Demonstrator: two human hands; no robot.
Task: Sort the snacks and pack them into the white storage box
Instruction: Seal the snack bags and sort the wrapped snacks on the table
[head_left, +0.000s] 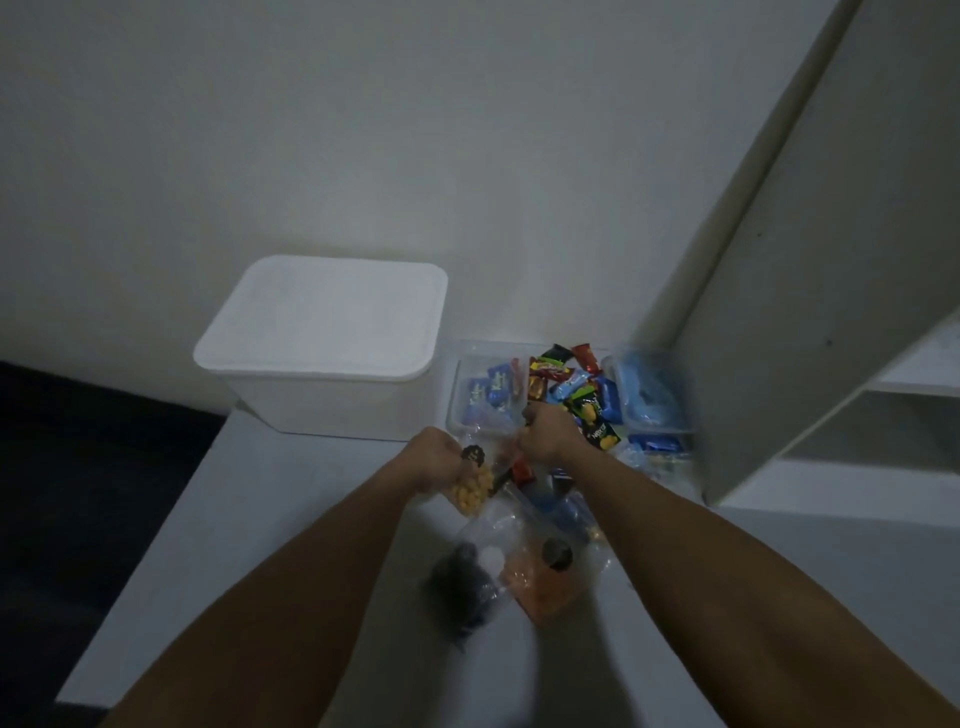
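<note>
- White plastic marks the storage box (322, 343), which stands at the far left corner of the table (218, 545) against the wall, its lid on; none of its inside shows, so whether anything is packed yet cannot be told.
- Just right of the box, along the far edge, sit clear trays (467, 384): the left one holds blue packets (491, 395), and the right one, a blue-tinted tub (652, 395), holds something blue that is too blurred to name. Mixed packets (571, 384) in red, orange, blue and black are heaped between them, so sorting looks begun but far from finished.
- Nearer the front edge lie loose clear bags: a dark bag (460, 587) and an orange bag (543, 584), side by side and unsorted.
- Left hand (439, 457) is closed on the top of a bag of yellow puffs (470, 493); the bag hangs with its long axis roughly upright, top toward the box and filled end toward the person.
- Right hand (548, 434) is closed over the pile near the trays, apparently gripping something, though what it grips is hidden.
- Judging by this, the lid must still come off, and most of the packing remains.
</note>
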